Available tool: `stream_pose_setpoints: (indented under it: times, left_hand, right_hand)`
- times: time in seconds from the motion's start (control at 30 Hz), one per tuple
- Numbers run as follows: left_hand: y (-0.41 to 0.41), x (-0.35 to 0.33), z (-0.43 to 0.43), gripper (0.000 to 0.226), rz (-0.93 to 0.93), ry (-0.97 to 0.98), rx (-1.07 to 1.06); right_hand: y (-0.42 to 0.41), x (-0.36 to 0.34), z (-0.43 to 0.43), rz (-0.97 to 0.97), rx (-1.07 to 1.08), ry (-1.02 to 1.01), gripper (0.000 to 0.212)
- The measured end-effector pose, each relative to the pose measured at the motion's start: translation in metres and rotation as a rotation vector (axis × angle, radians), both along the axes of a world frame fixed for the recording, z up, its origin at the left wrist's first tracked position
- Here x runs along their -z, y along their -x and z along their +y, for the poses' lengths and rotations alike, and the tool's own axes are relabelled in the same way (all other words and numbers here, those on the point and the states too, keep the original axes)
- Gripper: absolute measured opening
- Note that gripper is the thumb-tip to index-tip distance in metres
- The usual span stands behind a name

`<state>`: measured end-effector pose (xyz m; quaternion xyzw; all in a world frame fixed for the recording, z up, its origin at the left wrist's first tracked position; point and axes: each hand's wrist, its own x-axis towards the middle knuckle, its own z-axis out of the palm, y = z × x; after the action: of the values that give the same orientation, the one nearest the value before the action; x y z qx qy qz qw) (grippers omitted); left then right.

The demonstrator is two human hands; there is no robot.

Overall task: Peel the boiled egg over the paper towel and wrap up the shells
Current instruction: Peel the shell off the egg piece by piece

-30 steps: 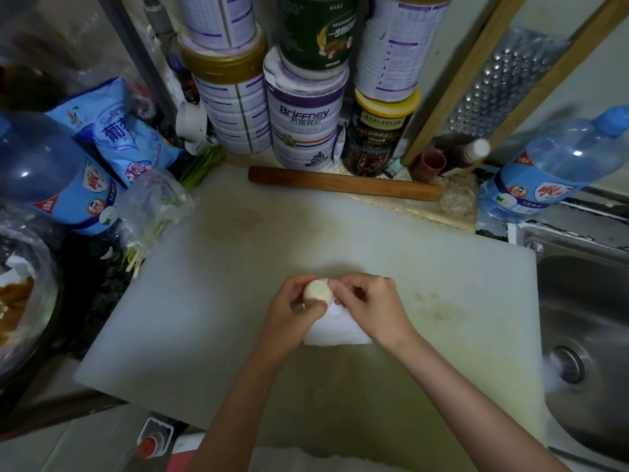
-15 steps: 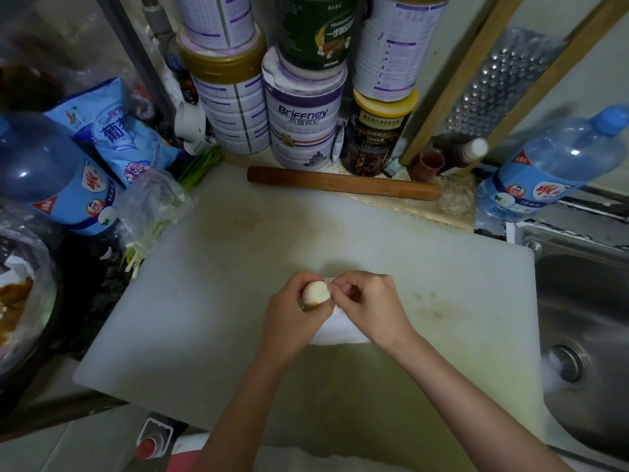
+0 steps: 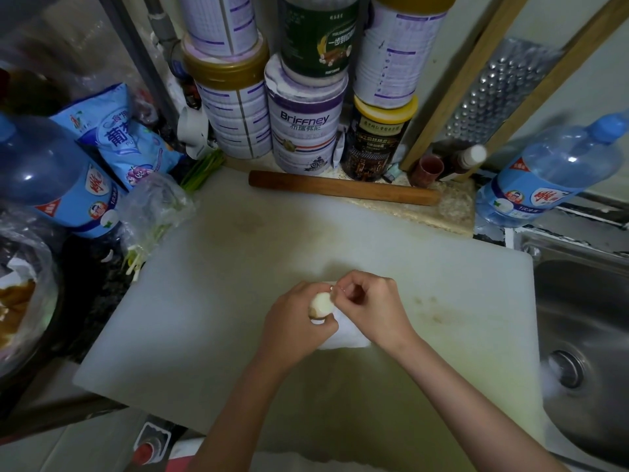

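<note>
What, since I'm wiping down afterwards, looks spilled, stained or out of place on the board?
Nothing spilled. The egg sits in the left hand over the paper towel, the right hand pinching at it. Only the cutting board shows faint brownish stains right of the hands.

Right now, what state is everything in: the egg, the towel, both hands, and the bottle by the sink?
Egg, mostly peeled, held over the towel.
Towel, lying on the board, partly under the hands.
Left hand, grips the egg.
Right hand, pinches at the egg's top.
Bottle, capped, tilted.
</note>
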<state>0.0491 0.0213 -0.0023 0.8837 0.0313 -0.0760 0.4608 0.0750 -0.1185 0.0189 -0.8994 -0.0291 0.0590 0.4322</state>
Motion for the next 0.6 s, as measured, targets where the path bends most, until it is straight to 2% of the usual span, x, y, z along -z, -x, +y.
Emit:
stream_pose_setpoints:
  times: [0.17, 0.33, 0.43, 0.53, 0.6]
  left_hand:
    - [0.003, 0.002, 0.002, 0.049, 0.141, 0.156, -0.131]
    - [0.003, 0.005, 0.005, 0.035, 0.22, 0.385, -0.232]
    - [0.005, 0.006, 0.006, 0.034, 0.214, 0.439, -0.26]
    - [0.007, 0.006, 0.007, 0.034, 0.189, 0.447, -0.261]
    - [0.007, 0.005, 0.006, 0.034, 0.172, 0.462, -0.262]
  right_hand:
    - [-0.005, 0.008, -0.008, 0.06, 0.054, 0.094, 0.016]
    - [-0.001, 0.012, -0.004, 0.073, -0.01, 0.205, 0.017]
    - [-0.002, 0.012, -0.003, 0.117, 0.009, 0.18, 0.018]
    - [0.0, 0.008, -0.003, 0.177, -0.04, 0.087, 0.006]
    - [0.001, 0.003, -0.006, 0.178, -0.077, 0.036, 0.014]
